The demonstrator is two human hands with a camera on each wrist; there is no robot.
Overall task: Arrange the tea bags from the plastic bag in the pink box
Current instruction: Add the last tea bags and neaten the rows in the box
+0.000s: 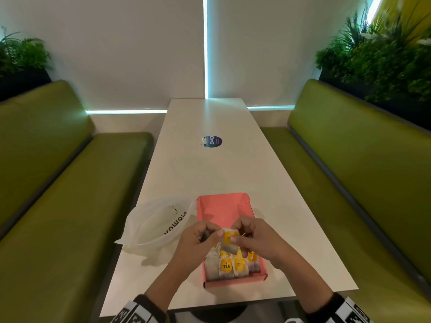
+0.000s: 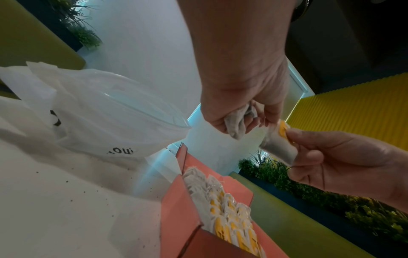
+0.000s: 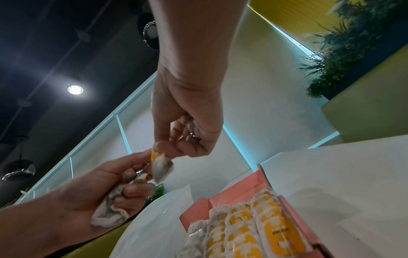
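Note:
The pink box (image 1: 221, 210) lies open on the white table, with rows of yellow-tagged tea bags (image 1: 233, 266) filling its near end. Its far half is bare. The translucent plastic bag (image 1: 154, 224) lies just left of the box. Both hands hover over the box's middle. My right hand (image 1: 235, 238) pinches one tea bag (image 1: 228, 243) by its yellow tag, as the right wrist view shows on the tea bag (image 3: 162, 167). My left hand (image 1: 211, 234) grips crumpled tea bags (image 2: 237, 124) in its palm, and its thumb touches the pinched bag.
The long white table (image 1: 210, 171) carries a round blue sticker (image 1: 212, 141) further away. Green benches (image 1: 70, 194) run along both sides, with plants behind them. Dark specks dot the table beside the box (image 2: 66, 181).

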